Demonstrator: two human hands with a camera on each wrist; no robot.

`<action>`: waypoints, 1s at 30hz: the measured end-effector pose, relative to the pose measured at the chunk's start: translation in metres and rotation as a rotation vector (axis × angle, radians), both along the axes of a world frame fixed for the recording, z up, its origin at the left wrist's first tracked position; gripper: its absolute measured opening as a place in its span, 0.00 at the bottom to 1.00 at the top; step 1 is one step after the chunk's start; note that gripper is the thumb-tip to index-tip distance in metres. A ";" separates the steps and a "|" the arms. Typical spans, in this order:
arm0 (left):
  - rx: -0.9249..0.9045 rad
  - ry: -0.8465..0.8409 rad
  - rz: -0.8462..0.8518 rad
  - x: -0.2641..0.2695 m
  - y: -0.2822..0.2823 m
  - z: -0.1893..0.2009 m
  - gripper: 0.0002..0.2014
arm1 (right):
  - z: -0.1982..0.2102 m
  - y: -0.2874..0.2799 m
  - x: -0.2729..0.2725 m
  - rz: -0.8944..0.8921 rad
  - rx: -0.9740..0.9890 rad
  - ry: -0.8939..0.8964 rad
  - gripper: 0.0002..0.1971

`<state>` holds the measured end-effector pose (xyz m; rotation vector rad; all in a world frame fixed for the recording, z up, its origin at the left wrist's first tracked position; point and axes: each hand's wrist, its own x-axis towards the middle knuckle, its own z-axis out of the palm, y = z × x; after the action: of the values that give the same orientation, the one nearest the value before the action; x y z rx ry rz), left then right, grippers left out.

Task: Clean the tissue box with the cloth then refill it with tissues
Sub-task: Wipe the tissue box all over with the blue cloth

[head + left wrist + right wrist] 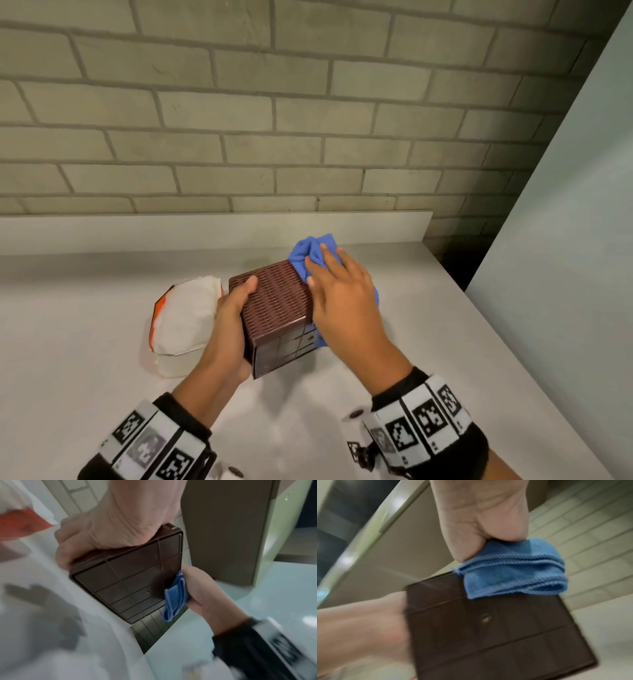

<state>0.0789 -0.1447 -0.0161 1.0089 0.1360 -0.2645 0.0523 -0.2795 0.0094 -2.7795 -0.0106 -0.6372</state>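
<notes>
My left hand grips the brown ribbed tissue box from its left side, thumb on top, and holds it tilted just above the counter. Its gridded underside faces me. My right hand lies with straight fingers over the folded blue cloth and presses it against the box's right side. In the right wrist view the thumb pinches the cloth against the palm beside the box. A white tissue pack with orange print lies directly left of the box.
The pale counter runs back to a low ledge under a brick wall. A tall pale panel closes off the right side. The counter's right edge slants close to my right arm.
</notes>
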 end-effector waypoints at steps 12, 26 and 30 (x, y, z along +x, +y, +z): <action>0.093 0.199 -0.102 0.004 -0.001 -0.001 0.19 | -0.005 -0.018 0.010 -0.049 0.133 -0.157 0.27; 0.126 0.507 -0.238 -0.003 0.000 0.003 0.24 | -0.008 -0.017 0.021 -0.048 0.220 -0.332 0.20; 0.121 0.531 -0.203 -0.002 -0.001 0.001 0.24 | -0.014 -0.014 0.025 -0.073 0.320 -0.388 0.21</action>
<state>0.0767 -0.1454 -0.0149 1.0545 0.5381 -0.7151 0.0772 -0.2934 -0.0041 -2.3241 0.1026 -1.0831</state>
